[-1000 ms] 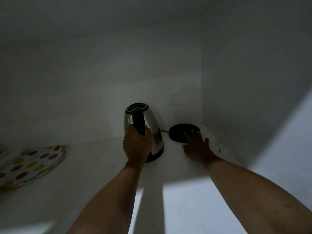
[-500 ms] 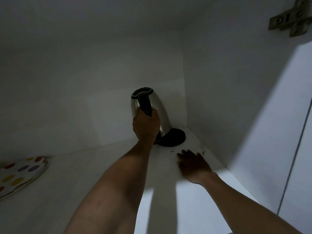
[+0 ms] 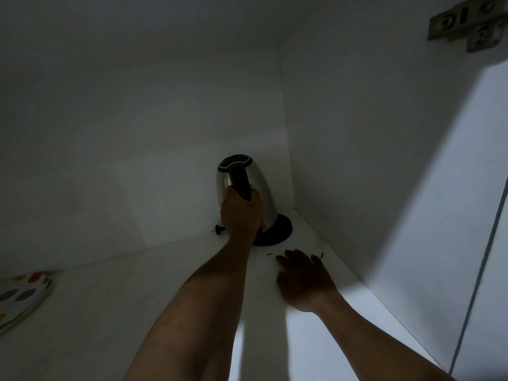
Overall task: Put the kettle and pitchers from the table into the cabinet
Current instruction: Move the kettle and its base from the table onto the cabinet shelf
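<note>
A steel kettle (image 3: 262, 193) with a black lid and handle stands on its round black base (image 3: 277, 229) in the back right corner of the white cabinet shelf (image 3: 137, 312). My left hand (image 3: 240, 213) is wrapped around the kettle's black handle. My right hand (image 3: 302, 279) lies flat on the shelf in front of the base, fingers spread, holding nothing. A black plug (image 3: 219, 230) lies on the shelf just left of the kettle. No pitchers are in view.
A plate with coloured dots (image 3: 19, 298) sits at the shelf's left edge. The cabinet's right wall (image 3: 371, 160) is close beside the kettle. A metal door hinge (image 3: 467, 23) is at top right. The interior is dim.
The kettle went from the shelf left of the base onto the base in the corner. My right hand drew back from the base and rests flat nearer the front.
</note>
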### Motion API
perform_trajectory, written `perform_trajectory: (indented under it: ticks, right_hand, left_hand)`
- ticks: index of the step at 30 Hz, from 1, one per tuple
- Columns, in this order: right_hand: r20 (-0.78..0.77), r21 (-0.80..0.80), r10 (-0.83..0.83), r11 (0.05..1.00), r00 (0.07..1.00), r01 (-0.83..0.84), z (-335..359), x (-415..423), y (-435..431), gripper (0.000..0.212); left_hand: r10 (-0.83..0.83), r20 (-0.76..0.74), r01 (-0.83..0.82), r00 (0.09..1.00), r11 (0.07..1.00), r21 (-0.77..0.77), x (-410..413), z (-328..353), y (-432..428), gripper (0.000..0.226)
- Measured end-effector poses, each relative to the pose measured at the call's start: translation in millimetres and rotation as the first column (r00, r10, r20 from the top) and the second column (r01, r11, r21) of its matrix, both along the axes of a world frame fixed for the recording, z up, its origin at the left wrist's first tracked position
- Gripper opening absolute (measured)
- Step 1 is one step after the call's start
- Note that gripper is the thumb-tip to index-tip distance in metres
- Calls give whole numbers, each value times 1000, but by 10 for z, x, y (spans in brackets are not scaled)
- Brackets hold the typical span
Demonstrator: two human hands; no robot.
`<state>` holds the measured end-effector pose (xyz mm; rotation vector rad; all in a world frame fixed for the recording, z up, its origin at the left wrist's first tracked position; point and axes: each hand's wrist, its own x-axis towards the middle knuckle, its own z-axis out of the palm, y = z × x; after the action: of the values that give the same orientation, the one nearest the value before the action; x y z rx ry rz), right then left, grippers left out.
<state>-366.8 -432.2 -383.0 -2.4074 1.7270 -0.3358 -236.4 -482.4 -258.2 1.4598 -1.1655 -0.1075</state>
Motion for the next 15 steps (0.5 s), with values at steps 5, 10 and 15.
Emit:
perform_trajectory:
  ticks: [5,10,15]
  right_hand:
    - [4,-25,-10,1000,1000,10,-6,5,14,59]
    - [5,-28,-18,999,1000,19,-11,9,3,59]
    - [15,-26,-11,1000,1000,11,7,0,13,59]
  left_hand:
    - [-38,31,37,999,999,33,-73,-16,-96,39]
    - [-46,65,41,997,997,71,-87,27,-134,43]
    - [-97,26,96,995,995,16,-127,-102,-89,45]
